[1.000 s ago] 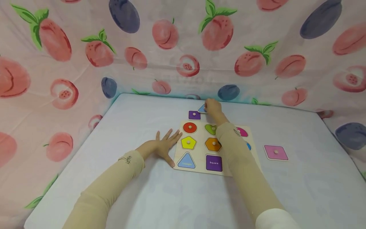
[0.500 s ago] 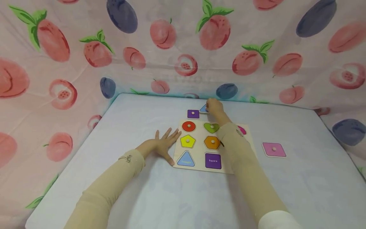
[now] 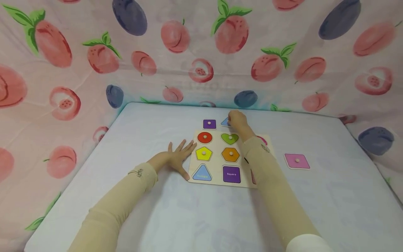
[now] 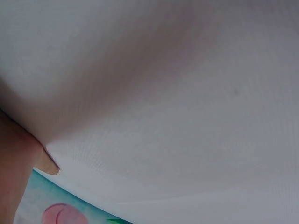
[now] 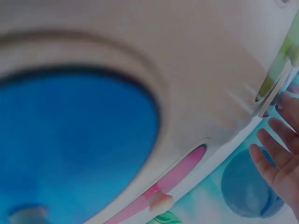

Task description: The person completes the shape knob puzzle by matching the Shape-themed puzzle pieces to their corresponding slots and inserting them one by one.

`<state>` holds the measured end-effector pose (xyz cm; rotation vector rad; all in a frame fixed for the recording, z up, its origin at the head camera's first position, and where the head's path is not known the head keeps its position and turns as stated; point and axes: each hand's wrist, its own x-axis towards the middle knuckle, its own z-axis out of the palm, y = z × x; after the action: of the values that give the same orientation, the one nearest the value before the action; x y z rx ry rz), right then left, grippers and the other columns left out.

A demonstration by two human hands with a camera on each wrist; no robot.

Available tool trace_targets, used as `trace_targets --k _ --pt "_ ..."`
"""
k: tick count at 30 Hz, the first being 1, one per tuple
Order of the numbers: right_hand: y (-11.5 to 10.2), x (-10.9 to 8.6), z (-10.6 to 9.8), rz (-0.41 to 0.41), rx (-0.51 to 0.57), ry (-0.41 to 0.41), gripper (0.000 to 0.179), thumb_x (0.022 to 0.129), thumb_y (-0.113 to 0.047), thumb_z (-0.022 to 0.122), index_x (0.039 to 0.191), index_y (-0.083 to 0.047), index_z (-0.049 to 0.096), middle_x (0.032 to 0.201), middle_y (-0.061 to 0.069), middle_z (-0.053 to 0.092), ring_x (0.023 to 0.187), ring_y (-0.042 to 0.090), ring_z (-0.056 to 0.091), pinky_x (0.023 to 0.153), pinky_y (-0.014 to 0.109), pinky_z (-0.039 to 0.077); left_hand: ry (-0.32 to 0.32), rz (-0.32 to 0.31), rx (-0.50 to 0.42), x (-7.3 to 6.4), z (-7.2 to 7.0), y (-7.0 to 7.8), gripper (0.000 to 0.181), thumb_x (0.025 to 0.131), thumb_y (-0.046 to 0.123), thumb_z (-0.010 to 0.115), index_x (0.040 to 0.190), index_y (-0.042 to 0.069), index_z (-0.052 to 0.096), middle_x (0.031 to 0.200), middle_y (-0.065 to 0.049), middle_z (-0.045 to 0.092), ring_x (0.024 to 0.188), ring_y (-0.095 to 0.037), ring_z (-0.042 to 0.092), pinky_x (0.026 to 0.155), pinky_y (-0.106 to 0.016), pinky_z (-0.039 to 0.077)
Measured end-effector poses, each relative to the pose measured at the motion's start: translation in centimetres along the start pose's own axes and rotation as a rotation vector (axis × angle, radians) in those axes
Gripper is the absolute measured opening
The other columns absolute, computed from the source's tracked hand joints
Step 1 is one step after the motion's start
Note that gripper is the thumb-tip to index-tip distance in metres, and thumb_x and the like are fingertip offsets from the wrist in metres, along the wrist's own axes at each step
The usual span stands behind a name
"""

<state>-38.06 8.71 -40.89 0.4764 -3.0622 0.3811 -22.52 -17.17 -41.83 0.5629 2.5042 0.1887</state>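
Observation:
My left hand [image 3: 177,158] lies with fingers spread at the left edge of the wooden shape puzzle board [image 3: 216,144], fingertips and thumb touching it. Beyond the board's far edge, my right hand [image 3: 238,120] pinches a light-blue triangle puzzle piece [image 3: 225,123], covering its right part. The right wrist view shows the other fingers of my right hand [image 5: 286,179] extended. Left of the triangle lies a purple square piece [image 3: 209,126] with a knob. On the board, a printed triangle recess [image 3: 202,173] and a square recess [image 3: 231,176] hold no piece.
A pink rectangular piece [image 3: 297,162] lies right of the board. Knobbed red circle [image 3: 205,135], green heart [image 3: 227,140], yellow pentagon [image 3: 201,155] and orange hexagon [image 3: 229,157] pieces sit in the board. My right forearm covers its right side. A fruit-patterned cloth [image 3: 157,84] hangs behind the white table [image 3: 151,120].
My right hand has shifted the blue triangle piece to the right, away from the purple square piece it had overlapped. The left hand stays at the board's edge. The head view has shifted slightly.

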Motion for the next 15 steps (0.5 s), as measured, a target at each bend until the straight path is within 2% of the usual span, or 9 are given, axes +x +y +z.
trace_targets --k 15 --pt "0.5 -1.8 -0.7 -0.079 0.006 0.027 0.012 0.088 -0.008 0.061 0.085 0.004 0.065 0.086 0.017 0.068 0.077 0.027 0.06 0.072 0.039 0.05 0.001 -0.003 -0.003 -0.2 0.2 0.0 0.131 0.064 0.056 0.079 0.151 0.022 -0.013 0.157 0.001 -0.022 0.143 -0.027 -0.027 0.105 -0.067 -0.02"
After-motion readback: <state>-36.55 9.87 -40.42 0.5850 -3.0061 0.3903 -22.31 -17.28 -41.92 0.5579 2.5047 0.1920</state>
